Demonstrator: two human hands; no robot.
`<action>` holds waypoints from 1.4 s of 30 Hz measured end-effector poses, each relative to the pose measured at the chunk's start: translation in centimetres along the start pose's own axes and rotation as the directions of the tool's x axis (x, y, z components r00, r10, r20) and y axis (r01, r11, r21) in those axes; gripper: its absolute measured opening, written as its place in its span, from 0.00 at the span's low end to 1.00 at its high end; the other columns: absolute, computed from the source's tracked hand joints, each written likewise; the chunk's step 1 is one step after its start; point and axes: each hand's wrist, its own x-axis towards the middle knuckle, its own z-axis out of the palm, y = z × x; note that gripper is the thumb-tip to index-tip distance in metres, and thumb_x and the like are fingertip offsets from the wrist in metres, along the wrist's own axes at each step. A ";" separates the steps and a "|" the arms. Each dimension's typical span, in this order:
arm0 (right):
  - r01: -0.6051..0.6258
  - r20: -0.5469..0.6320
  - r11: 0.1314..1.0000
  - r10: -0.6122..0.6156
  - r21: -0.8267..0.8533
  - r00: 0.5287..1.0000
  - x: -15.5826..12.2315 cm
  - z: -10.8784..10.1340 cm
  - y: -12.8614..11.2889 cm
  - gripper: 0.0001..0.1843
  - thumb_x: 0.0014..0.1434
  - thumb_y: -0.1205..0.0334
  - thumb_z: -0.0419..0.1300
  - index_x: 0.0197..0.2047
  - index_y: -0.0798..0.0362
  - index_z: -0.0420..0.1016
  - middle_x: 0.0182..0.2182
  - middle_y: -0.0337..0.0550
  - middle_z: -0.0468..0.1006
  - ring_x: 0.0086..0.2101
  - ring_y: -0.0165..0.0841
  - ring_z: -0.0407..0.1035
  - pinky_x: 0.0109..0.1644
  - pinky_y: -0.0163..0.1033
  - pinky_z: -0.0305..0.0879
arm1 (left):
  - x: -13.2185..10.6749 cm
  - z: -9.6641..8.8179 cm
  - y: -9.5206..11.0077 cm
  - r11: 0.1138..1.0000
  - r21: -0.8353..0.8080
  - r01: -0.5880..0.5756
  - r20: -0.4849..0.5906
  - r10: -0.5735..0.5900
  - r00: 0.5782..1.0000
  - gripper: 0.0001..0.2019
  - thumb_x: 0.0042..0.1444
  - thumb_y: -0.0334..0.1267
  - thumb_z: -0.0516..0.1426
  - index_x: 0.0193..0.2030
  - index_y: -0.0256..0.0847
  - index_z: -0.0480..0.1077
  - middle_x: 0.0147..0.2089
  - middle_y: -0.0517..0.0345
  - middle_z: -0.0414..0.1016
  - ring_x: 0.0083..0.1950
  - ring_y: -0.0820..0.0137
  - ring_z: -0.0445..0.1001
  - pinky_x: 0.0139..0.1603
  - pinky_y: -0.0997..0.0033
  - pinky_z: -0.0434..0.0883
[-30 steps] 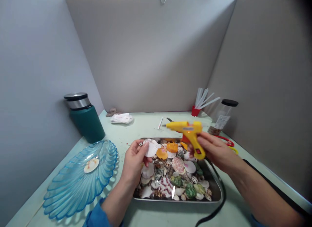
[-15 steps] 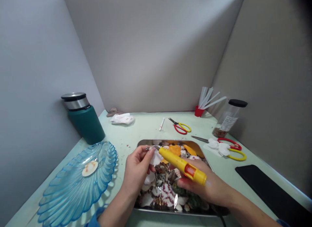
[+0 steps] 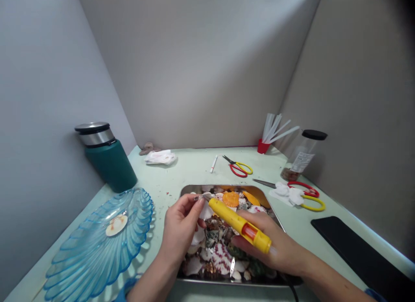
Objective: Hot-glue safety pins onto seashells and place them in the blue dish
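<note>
There it was, over the tray's ten o'clock corner: the left hand had a white shell pinched between thumb and fingers, most of it showing at about five o'clock from the fingertips! The right hand had its fingers closed round the yellow glue gun, nozzle aimed to ten o'clock, right by the shell's upper edge, contact impossible to tell, with the blue dish at nine o'clock on the worktop!
</note>
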 end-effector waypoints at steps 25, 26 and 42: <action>0.028 -0.014 1.000 -0.028 0.004 1.000 0.0 0.3 0.5 0.03 0.55 0.67 0.56 0.36 0.52 0.66 0.29 0.37 0.71 0.27 0.30 0.63 0.32 0.33 0.58 | -0.3 0.1 0.2 0.999 0.029 -0.027 -0.047 0.029 0.998 0.09 0.50 0.43 0.62 0.34 0.39 0.76 0.27 0.60 0.75 0.18 0.76 0.69 0.19 0.79 0.65; 0.027 -0.018 1.000 -0.027 0.005 0.999 0.0 0.3 0.6 0.04 0.56 0.67 0.55 0.36 0.52 0.66 0.29 0.38 0.71 0.28 0.31 0.64 0.33 0.33 0.59 | -0.3 0.1 0.1 1.000 0.015 -0.019 -0.053 0.020 0.998 0.10 0.49 0.43 0.62 0.34 0.39 0.76 0.27 0.60 0.75 0.18 0.76 0.69 0.19 0.79 0.65; 0.080 -0.008 0.997 -0.080 -0.009 0.997 0.1 0.5 0.4 0.02 0.55 0.65 0.54 0.34 0.52 0.65 0.27 0.38 0.70 0.25 0.29 0.61 0.30 0.33 0.55 | -0.1 0.3 0.4 0.994 -0.081 0.075 -0.023 -0.077 0.997 0.12 0.49 0.44 0.62 0.31 0.37 0.72 0.22 0.65 0.70 0.15 0.80 0.67 0.15 0.84 0.60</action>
